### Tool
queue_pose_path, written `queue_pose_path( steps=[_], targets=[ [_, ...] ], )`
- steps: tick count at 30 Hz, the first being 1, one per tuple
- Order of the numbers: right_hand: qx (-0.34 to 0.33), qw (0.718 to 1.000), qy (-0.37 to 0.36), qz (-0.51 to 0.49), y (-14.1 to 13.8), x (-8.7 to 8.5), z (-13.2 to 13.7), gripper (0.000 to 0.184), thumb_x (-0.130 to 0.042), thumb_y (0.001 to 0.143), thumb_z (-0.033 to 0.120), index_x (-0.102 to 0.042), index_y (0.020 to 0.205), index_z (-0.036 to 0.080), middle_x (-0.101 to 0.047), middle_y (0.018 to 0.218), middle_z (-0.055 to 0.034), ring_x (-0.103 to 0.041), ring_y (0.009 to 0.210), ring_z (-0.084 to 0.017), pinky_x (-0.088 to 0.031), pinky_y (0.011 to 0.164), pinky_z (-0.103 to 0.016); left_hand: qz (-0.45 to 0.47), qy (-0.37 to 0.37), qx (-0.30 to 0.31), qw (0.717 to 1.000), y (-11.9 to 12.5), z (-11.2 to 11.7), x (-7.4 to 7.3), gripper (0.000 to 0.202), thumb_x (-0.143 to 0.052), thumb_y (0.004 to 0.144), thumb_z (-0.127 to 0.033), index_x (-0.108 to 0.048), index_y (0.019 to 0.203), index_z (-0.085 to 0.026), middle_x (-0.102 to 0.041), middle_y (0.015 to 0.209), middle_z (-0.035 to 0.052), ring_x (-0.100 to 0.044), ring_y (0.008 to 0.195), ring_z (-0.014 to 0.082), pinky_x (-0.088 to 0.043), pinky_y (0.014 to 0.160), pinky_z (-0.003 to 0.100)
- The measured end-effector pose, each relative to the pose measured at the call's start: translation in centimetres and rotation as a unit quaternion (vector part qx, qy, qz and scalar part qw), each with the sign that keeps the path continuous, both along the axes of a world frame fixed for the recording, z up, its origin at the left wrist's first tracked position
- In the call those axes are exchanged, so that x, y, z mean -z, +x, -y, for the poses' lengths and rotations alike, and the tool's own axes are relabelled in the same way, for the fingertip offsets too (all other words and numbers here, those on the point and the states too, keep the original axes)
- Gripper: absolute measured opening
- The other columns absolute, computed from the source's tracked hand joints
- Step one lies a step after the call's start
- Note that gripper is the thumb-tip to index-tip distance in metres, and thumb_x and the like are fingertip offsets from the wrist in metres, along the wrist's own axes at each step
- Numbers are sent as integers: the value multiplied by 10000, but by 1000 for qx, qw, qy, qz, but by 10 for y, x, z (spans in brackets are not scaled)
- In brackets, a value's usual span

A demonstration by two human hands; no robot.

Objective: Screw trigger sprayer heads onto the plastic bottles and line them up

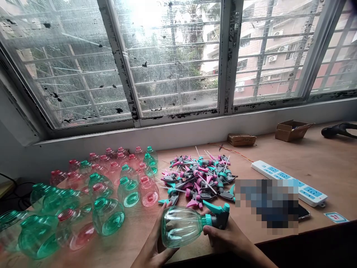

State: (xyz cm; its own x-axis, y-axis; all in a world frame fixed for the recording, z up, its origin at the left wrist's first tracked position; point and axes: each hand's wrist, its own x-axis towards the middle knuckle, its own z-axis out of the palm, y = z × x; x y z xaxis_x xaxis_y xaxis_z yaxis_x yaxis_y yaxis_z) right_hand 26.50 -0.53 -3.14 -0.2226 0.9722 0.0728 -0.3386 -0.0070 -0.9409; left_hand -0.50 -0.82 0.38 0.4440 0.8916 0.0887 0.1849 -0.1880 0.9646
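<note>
Head view: at the lower centre of the frame, one rounded, fluted bottle of clear green plastic lies tilted sideways above the table edge, a teal-and-grey plastic trigger spray head at its neck. The left hand cups the bottle's base, thumb and fingers spread around it; the right hand is closed about the neck and spray head. It looks light to me, thin-walled enough to flex, smooth and probably slippery; I'd take it by the stiffer collar and support the base.

Just beyond, mid-frame, lies a heap of pink, teal and grey trigger heads, too tangled to count. Filling the left, I make out roughly twenty-eight open green and pink plastic bottles, the back ones overlapping. Toward the right: one white-and-blue power strip and two brown cardboard boxes.
</note>
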Motion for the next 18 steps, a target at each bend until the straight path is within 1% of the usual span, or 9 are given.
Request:
queue_pose_path(
  steps=[3,5,6,10,12,15,18],
  targets=[
    [7,1000,-4,7,-1,2,1,536,-910,701,473,-629,1056,185,-723,699,15,-624,471,-119,-503,487,-257,21,1,1,1000,-1,-2,5,928,-692,923,-471,-77,1615,-417,-82,1747,32,-223,1567,360,-294,1259,489],
    [10,1000,-6,9,-1,1,1,552,-909,691,493,-629,1055,187,-718,691,17,-620,467,-121,-498,481,-259,32,0,3,999,-2,-3,9,943,-697,920,-469,-61,1614,-421,-75,1748,29,-225,1564,375,-313,1249,498],
    [9,1000,-4,12,-1,0,2,554,-906,690,504,-628,1051,187,-717,689,17,-618,465,-121,-497,480,-259,34,-2,5,999,-2,-3,10,959,-701,920,-463,-41,1615,-420,-102,1745,31,-230,1563,375,-312,1249,500],
    [-4,1000,-2,27,0,-6,4,547,-889,701,533,-627,1029,182,-723,685,11,-619,465,-118,-496,489,-256,46,-34,35,998,-4,0,11,1094,-739,889,-464,80,1610,-387,-295,1698,66,-281,1546,372,-312,1245,510],
    [-5,1000,-5,30,1,-8,5,549,-889,702,535,-628,1029,179,-725,687,9,-620,468,-116,-499,494,-255,51,-42,43,997,-4,0,8,1144,-759,861,-492,94,1612,-364,-310,1691,79,-268,1550,377,-286,1251,523],
    [-8,1000,-8,26,1,-8,4,564,-898,691,533,-629,1034,175,-726,692,8,-620,468,-113,-504,493,-252,50,-44,39,997,-3,1,1,1127,-762,831,-553,9,1626,-347,-268,1705,80,-250,1556,376,-230,1267,527],
    [-8,1000,-6,19,0,-6,2,557,-901,699,516,-622,1042,178,-726,690,12,-625,469,-112,-511,497,-250,42,-52,50,997,-2,0,-4,1063,-748,828,-582,-99,1631,-328,-352,1672,95,-305,1534,389,-240,1264,535]
  ],
)
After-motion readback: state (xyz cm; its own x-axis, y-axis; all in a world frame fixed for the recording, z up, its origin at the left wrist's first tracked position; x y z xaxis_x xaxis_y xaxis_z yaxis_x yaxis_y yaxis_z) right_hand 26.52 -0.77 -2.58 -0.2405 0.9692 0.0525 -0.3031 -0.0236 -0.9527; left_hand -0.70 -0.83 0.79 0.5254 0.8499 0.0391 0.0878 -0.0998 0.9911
